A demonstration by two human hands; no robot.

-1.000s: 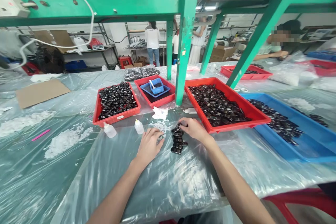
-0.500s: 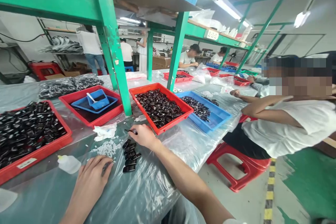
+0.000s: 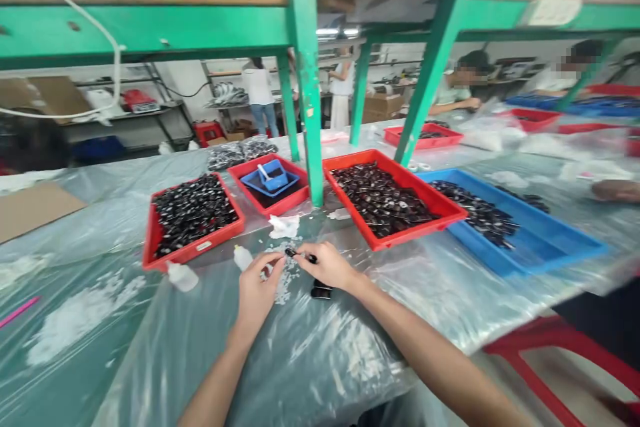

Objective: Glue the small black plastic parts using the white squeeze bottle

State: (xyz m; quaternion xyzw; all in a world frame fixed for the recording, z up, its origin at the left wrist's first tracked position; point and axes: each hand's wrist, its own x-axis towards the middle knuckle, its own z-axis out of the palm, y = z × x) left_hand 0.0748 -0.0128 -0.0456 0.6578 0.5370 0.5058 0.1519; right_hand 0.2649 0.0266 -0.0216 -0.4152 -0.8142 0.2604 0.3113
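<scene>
Both hands meet above the plastic-covered table. The fingertips of my left hand (image 3: 260,277) are closed on a small glossy black part (image 3: 290,252). My right hand (image 3: 327,265) is closed at the other side of that part, with the dark end of a thin tool (image 3: 313,258) showing among its fingers; the tool's kind is unclear. Beneath the hands, small white pieces (image 3: 284,288) lie scattered. A few black parts (image 3: 321,290) rest just under my right hand, partly covered by it.
Red trays of black parts stand left (image 3: 220,240) and right (image 3: 380,240), beside a blue tray (image 3: 555,247). A red tray (image 3: 250,203) holds small blue trays. White bottles (image 3: 183,277), crumpled tissue (image 3: 284,227) and a green post (image 3: 313,147) are near. People sit beyond.
The view has swung left. My right hand has come in from the row of black parts toward my left hand, which has lifted off the table and closed on a black part.
</scene>
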